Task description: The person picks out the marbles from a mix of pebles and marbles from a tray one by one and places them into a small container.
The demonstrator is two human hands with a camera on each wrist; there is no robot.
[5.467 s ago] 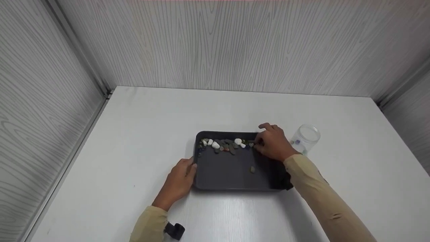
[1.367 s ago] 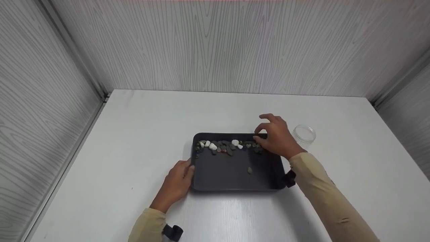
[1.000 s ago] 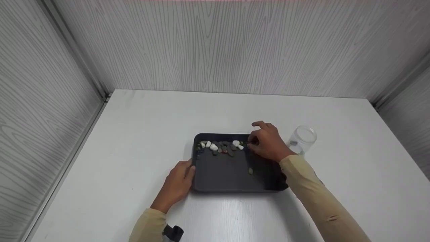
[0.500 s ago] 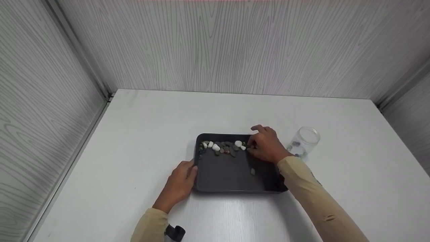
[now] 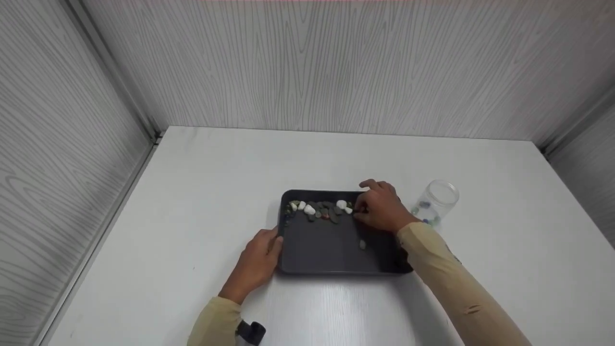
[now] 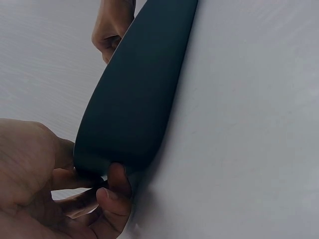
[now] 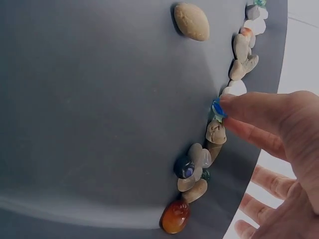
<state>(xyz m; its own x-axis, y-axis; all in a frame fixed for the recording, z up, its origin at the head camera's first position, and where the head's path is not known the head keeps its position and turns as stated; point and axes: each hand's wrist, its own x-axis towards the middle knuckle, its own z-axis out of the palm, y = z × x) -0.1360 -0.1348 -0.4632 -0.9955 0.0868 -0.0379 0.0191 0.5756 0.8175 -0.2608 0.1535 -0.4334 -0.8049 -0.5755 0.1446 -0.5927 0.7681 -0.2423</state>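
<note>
A dark grey tray (image 5: pixel 317 250) lies on the white table, a band of pebbles and glass pieces along its back wall. My left hand (image 5: pixel 258 257) grips the tray's left side. The left wrist view has that hand's fingertips (image 6: pixel 118 180) curled against the outer wall near the corner. Inside the tray, my right hand (image 5: pixel 382 206) pinches a blue-swirled glass marble (image 7: pixel 218 108) between thumb and index finger. It sits in the row, between white pebbles (image 7: pixel 236 88) and a tan pebble (image 7: pixel 216 132). The other right fingers spread beyond the tray's rim.
A single greenish-tan pebble (image 5: pixel 362 244) lies apart on the tray's floor. Behind my right wrist stands a clear jar (image 5: pixel 436 199) with several blue and green marbles in it. An amber stone (image 7: pixel 175 217) ends the row at the tray's right side.
My right hand was higher over the back rim, then came down and left to the row beside the white pebbles. Over the last half second it barely moved. The left hand kept its grip.
</note>
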